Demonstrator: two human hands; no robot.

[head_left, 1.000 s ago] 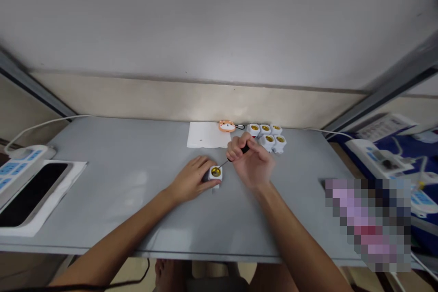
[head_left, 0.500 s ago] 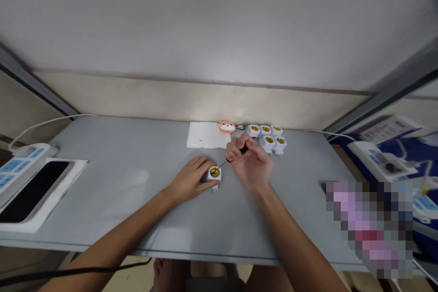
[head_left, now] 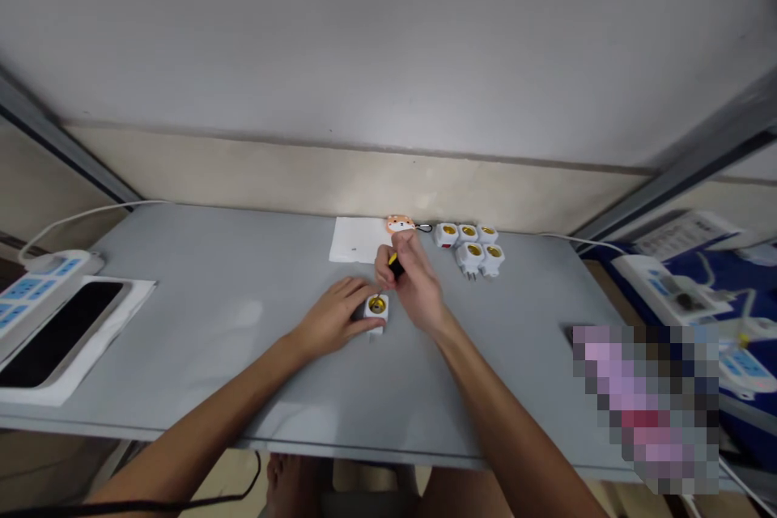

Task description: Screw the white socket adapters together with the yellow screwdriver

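Note:
Between the thumb and fingers of my left hand (head_left: 336, 316) a white plug-in lamp socket (head_left: 377, 307) is held on the grey table, its gold-coloured threaded opening facing up. My right hand (head_left: 414, 279) is closed around a screwdriver (head_left: 396, 265) with a black and yellow handle. The thin shaft slants down to the left into the socket's opening; its tip is too small to make out. Several similar white sockets (head_left: 470, 253) stand grouped beyond my right hand, one with a red switch.
White paper (head_left: 358, 239) and an orange animal-face case (head_left: 400, 224) lie at the back of the grey table (head_left: 212, 283). A phone (head_left: 64, 332) and a power strip (head_left: 42, 291) are at the left. A blurred-out patch (head_left: 643, 413) covers something at the right.
My right hand has moved left and turned over with the screwdriver, so the handle's yellow end now shows. The left hand stays on the lamp socket.

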